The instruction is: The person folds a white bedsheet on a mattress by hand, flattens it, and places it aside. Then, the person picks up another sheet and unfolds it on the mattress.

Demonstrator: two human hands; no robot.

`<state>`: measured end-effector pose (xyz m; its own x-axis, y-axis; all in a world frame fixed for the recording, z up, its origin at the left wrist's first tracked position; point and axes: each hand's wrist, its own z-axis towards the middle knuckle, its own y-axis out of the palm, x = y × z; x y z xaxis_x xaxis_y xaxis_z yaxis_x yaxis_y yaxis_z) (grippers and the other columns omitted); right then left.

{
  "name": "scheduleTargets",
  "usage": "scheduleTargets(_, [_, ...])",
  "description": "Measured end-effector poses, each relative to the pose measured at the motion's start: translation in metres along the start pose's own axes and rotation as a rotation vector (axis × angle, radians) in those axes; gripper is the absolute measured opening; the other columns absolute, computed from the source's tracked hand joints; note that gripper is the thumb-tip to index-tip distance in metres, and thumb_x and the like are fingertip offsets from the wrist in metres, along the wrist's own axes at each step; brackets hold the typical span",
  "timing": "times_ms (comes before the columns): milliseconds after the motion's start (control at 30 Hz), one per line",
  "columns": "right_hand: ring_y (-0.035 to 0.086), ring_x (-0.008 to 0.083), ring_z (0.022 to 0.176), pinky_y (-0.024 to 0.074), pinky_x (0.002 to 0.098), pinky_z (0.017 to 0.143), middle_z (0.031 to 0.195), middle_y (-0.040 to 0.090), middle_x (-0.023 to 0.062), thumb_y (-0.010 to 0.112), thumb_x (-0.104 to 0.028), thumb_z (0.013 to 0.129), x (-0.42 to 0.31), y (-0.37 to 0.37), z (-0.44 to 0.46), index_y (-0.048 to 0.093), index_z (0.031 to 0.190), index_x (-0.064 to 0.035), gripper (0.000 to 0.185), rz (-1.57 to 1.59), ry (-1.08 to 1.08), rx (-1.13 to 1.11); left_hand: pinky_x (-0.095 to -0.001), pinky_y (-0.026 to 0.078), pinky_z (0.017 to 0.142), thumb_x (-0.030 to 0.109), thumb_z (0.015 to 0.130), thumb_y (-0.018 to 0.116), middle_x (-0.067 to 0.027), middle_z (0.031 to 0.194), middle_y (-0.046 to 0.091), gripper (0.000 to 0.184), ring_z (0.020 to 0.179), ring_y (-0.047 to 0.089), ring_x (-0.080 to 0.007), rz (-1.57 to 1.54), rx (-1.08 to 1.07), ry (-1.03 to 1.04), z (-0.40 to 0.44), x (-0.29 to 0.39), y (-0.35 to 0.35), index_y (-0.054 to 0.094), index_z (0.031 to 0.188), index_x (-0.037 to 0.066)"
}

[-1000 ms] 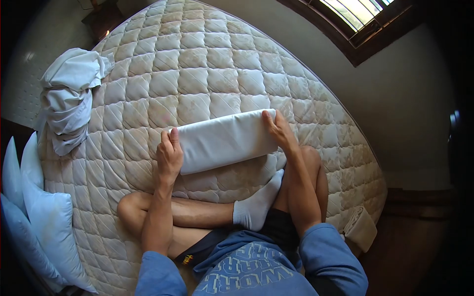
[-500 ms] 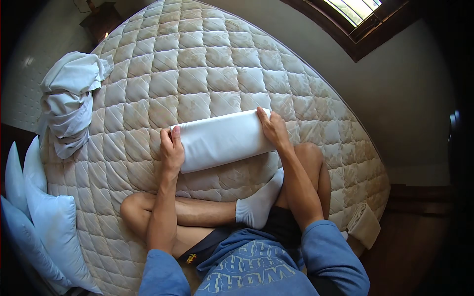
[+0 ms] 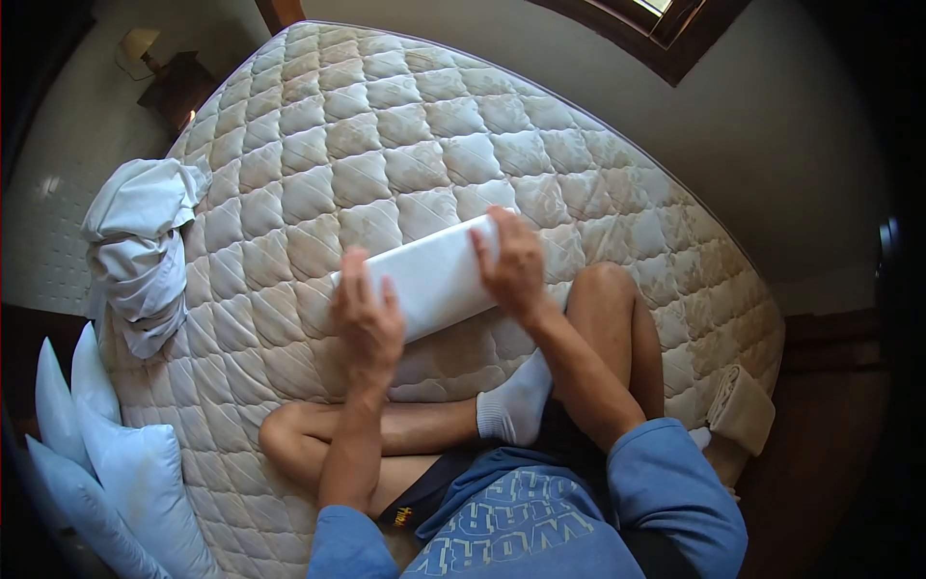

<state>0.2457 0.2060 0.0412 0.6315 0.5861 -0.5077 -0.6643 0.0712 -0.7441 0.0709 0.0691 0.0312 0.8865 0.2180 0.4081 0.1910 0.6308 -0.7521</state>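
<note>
A neatly folded white cloth (image 3: 434, 275) lies as a smooth oblong bundle on the quilted mattress, in front of my crossed legs. Over its left end is my left hand (image 3: 369, 318), slightly blurred, with fingers stretched out and the thumb apart. My right hand (image 3: 511, 261) rests at the bundle's right end, thumb on the upper face and fingers extended along the far edge. Both hands cover the short ends of the cloth, so those ends are partly hidden. Neither hand appears clenched around it.
The bare quilted mattress (image 3: 318, 193) spreads around me. A crumpled white cloth (image 3: 145, 251) hangs at its left edge, above several pillows (image 3: 130, 473). A folded beige cloth (image 3: 741, 410) lies at the right edge. A lamp (image 3: 138, 43) and window (image 3: 666, 39) are farther off.
My hands have loosened from the cloth's ends and come closer together over it. The bundle looks shorter and more tilted. The camera view has shifted slightly.
</note>
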Motion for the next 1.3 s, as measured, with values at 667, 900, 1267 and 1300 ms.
scheduleTargets(667, [0.031, 0.0346, 0.152, 0.0241, 0.0433, 0.123, 0.162, 0.037, 0.0177, 0.041, -0.048, 0.107, 0.052, 0.028, 0.0, 0.042, 0.155, -0.0035, 0.065, -0.204, 0.25, -0.162, -0.0479, 0.023, 0.124, 0.035, 0.109, 0.04, -0.0177, 0.167, 0.027, 0.06, 0.154, 0.025, -0.0382, 0.259, -0.225, -0.242, -0.021, -0.052, 0.014, 0.031, 0.159, 0.002])
scheduleTargets(900, [0.059, 0.0359, 0.12, 0.0511, 0.0431, 0.097, 0.133, 0.056, 0.0271, 0.049, -0.052, 0.103, 0.072, -0.032, 0.007, 0.064, 0.126, 0.0062, 0.064, 0.149, 0.611, -0.26, -0.0445, 0.047, 0.102, 0.045, 0.108, 0.044, -0.0256, 0.135, 0.058, 0.058, 0.113, 0.06, -0.0356, -0.225, -0.074, -0.533, -0.031, -0.081, -0.018, 0.056, 0.133, -0.006])
scheduleTargets(1267, [0.063, 0.0267, 0.076, 0.0547, 0.039, 0.07, 0.092, 0.066, 0.0155, 0.057, -0.055, 0.1, 0.085, -0.012, 0.011, 0.068, 0.103, 0.0093, 0.065, 0.45, 0.807, -0.409, -0.0369, 0.051, 0.082, 0.053, 0.107, 0.041, -0.0221, 0.102, 0.069, 0.068, 0.089, 0.064, -0.027, -0.569, -0.434, -0.82, -0.016, -0.064, -0.018, 0.066, 0.108, -0.01])
scheduleTargets(1300, [0.062, 0.026, 0.073, 0.0544, 0.0381, 0.068, 0.09, 0.066, 0.0145, 0.058, -0.055, 0.099, 0.086, -0.012, 0.012, 0.068, 0.102, 0.0089, 0.065, 0.511, 0.827, -0.412, -0.0364, 0.051, 0.082, 0.053, 0.108, 0.041, -0.022, 0.102, 0.069, 0.068, 0.089, 0.064, -0.0268, -0.618, -0.423, -0.831, -0.018, -0.068, -0.012, 0.065, 0.108, -0.01])
